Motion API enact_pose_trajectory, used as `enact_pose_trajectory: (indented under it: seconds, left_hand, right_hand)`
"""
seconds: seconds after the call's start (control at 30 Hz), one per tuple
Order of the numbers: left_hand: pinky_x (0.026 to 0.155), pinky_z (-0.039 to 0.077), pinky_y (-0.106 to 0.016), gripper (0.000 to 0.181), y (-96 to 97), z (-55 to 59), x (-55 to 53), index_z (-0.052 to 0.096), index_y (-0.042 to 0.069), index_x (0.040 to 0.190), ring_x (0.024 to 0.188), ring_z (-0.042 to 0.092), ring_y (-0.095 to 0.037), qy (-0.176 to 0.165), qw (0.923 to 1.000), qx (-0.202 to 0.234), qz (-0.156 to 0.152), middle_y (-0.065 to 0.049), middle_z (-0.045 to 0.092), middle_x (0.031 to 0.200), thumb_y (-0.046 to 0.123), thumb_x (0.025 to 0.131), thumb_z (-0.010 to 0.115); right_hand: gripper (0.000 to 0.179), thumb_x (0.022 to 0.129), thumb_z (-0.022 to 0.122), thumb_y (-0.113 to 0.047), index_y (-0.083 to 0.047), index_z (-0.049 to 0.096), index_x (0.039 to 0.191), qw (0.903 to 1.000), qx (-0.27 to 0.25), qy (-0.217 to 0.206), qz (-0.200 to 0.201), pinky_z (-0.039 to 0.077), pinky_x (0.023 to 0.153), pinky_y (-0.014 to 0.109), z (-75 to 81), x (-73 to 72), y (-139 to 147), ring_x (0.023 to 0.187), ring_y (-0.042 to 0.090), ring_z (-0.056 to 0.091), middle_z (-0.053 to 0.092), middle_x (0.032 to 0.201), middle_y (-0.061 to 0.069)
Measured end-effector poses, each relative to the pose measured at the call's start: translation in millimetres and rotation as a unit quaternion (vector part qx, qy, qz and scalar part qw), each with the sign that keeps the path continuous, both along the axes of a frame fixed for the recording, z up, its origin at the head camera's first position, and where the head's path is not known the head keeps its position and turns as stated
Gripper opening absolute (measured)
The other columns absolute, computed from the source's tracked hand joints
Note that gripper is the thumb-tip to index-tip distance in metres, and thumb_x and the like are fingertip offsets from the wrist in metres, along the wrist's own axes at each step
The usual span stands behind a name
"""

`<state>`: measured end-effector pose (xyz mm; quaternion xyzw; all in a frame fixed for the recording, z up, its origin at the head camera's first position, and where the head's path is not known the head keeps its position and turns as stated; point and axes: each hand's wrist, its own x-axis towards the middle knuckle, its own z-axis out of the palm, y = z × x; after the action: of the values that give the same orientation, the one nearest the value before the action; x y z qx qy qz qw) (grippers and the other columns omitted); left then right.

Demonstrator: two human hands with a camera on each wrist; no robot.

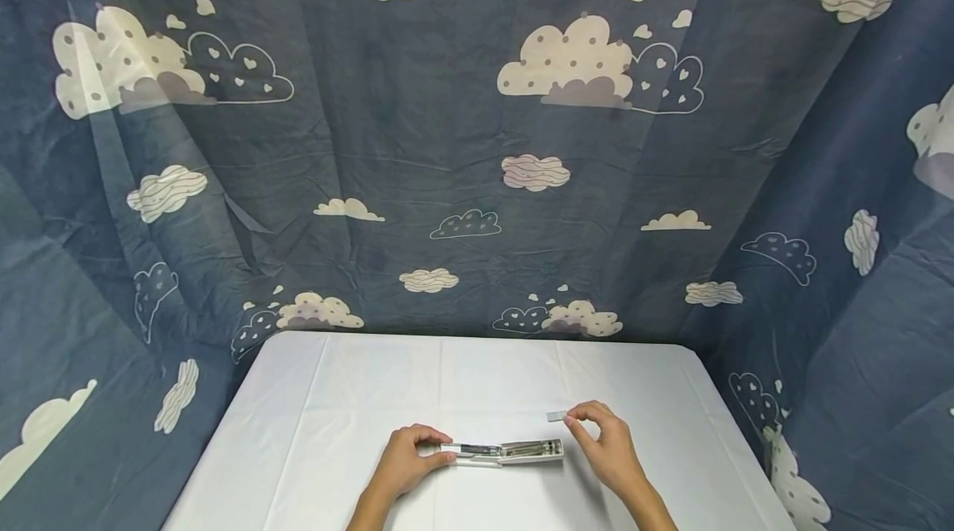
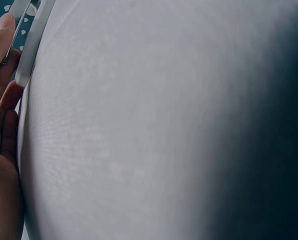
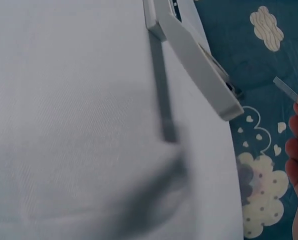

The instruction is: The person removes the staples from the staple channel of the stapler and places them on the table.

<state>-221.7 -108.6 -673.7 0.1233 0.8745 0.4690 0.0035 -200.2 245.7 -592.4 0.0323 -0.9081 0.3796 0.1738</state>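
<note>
A white stapler (image 1: pixel 532 452) lies opened out over the white table, its metal inside showing in the head view. My left hand (image 1: pixel 406 461) grips its left end between thumb and fingers. In the left wrist view, only part of that hand and the stapler's pale edge (image 2: pixel 33 47) show at the upper left. Just above and right of the stapler's right end, my right hand (image 1: pixel 611 448) pinches a short grey strip of staples (image 1: pixel 556 416) between thumb and forefinger. The right wrist view shows the staple strip (image 3: pixel 285 88) sticking out past the fingertips, apart from the stapler's raised arm (image 3: pixel 201 67).
A white cloth-covered table (image 1: pixel 358 398) stretches beneath both hands, with rounded far corners. Dark blue curtains (image 1: pixel 417 125) printed with clouds hang behind it and along both sides. Shadows of the right hand and stapler fall on the cloth.
</note>
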Motion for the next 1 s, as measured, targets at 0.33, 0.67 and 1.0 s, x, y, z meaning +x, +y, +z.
enact_pose_trajectory:
  seconds: [0.33, 0.67, 1.0]
  left_hand:
    - [0.102, 0.053, -0.053, 0.028, -0.9, 0.2, 0.8, 0.080, 0.030, 0.097, 0.109, 0.070, -0.021, -0.005, 1.0000, 0.005, -0.003, 0.012, 0.076, 0.105, 0.047, 0.077, 0.087]
    - [0.103, 0.052, -0.055, 0.027, -0.5, 2.8, 0.4, 0.080, 0.030, 0.097, 0.110, 0.069, -0.023, -0.004, 1.0000, 0.003, -0.002, 0.011, 0.076, 0.106, 0.047, 0.078, 0.087]
    - [0.103, 0.053, -0.053, 0.028, 0.3, 1.4, -0.7, 0.080, 0.032, 0.097, 0.108, 0.069, -0.019, -0.008, 0.9999, 0.009, -0.002, 0.014, 0.076, 0.104, 0.050, 0.077, 0.086]
  right_hand:
    - [0.009, 0.091, 0.079, -0.012, -0.020, 0.074, 0.089, 0.9996, 0.008, -0.010, -0.027, 0.057, 0.089, 0.044, -14.1, 9.7, 19, 0.095, 0.013, 0.067, 0.073, 0.096, -0.007]
    - [0.007, 0.093, 0.077, -0.014, -0.019, 0.074, 0.090, 0.9986, 0.017, -0.037, -0.033, 0.057, 0.091, 0.052, -31.1, 17.1, 35, 0.098, 0.021, 0.069, 0.073, 0.096, -0.006]
    - [0.006, 0.098, 0.072, -0.017, -0.012, 0.073, 0.097, 0.9938, 0.010, -0.108, -0.026, 0.052, 0.102, 0.059, -48.3, 19.4, 45, 0.110, 0.033, 0.069, 0.073, 0.103, 0.003]
